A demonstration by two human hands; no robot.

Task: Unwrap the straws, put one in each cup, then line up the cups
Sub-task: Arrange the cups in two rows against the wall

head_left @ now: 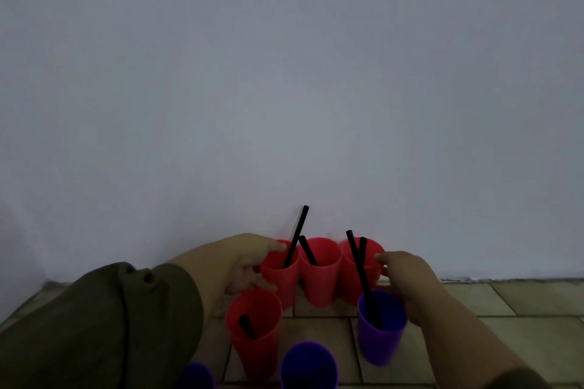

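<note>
- Cups: three red ones in a row against the white wall [284,73], sides touching or nearly so: left red cup [281,278], middle red cup [319,278], right red cup [350,265].
- Each has a black straw in it: left straw [297,237] leans right and sticks up highest, middle straw [308,250] leans left, right straw [362,248] is near upright.
- Front red cup [254,341] stands just in front of the left one, short straw [248,327] inside.
- Purple cup [380,344] stands in front of the right red one; its long straw [358,265] leans left.
- Two more purple cups sit at the bottom edge: centre purple cup [308,366] and corner purple cup [194,376], both cut off.
- Left hand [249,262], olive sleeve [110,325]: grips left red cup, thumb at rim, fingers round its side.
- Right hand [407,275]: one fingertip touches right red cup near the rim; other fingers are hidden, so cannot tell whether it grips.
- Everything stands on a tiled surface [505,297].
</note>
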